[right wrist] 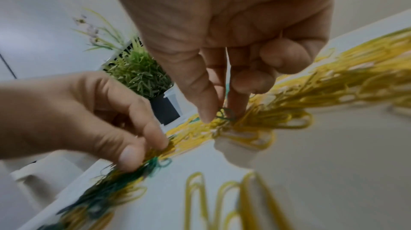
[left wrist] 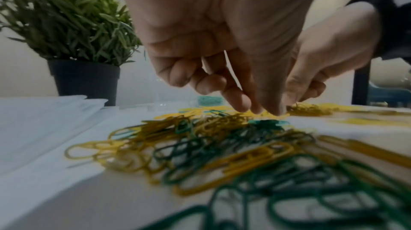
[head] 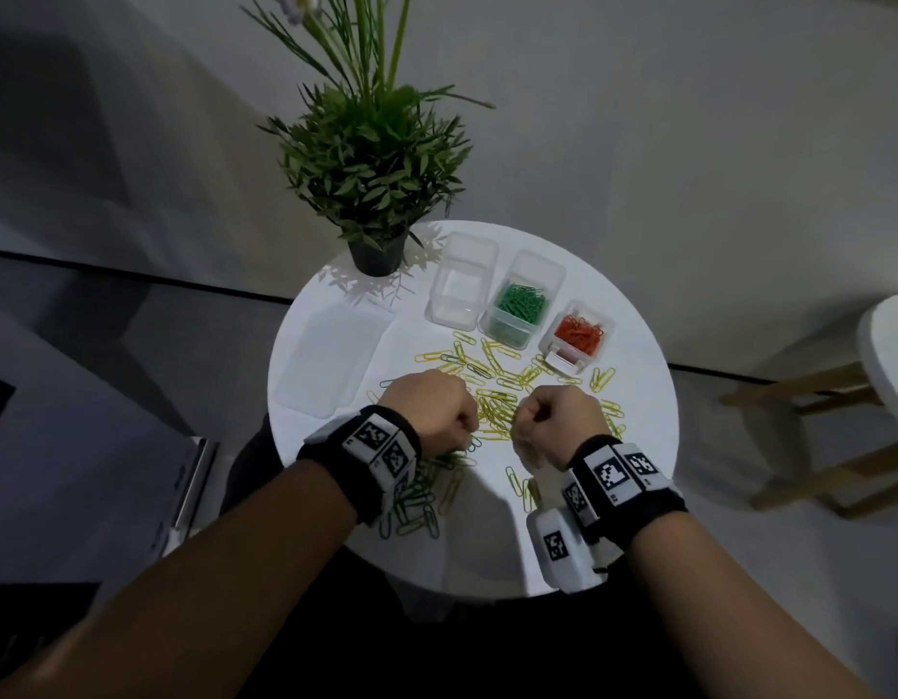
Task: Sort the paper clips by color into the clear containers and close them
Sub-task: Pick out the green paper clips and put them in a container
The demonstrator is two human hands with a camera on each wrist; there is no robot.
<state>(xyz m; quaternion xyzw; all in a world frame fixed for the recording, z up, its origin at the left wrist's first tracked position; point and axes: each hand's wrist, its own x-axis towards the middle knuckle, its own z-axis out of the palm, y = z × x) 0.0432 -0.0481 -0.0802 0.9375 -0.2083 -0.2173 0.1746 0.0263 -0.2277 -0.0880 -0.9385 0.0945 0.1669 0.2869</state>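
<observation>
On round white table (head: pixel 633 396) beside grey wall (head: pixel 638 118): both grips, left (head: pixel 429 411) and right (head: pixel 558 421), pinching green clips (right wrist: pixel 225 114).

Yellow/green clips (head: pixel 492 391) loose; green (head: pixel 520 304), red (head: pixel 579 334) boxes open.

Head view: high, looking steeply down on the round desk (head: pixel 633 396), both forearms entering from the bottom edge. Left wrist view: low, just above the desk, facing along the left hand (left wrist: pixel 222 40) toward the potted plant (left wrist: pixel 66 31). Right wrist view: close behind the right hand (right wrist: pixel 233 31), tilted. Shared by all three: both hands, the plant, the scattered paper clips (head: pixel 492 391).
</observation>
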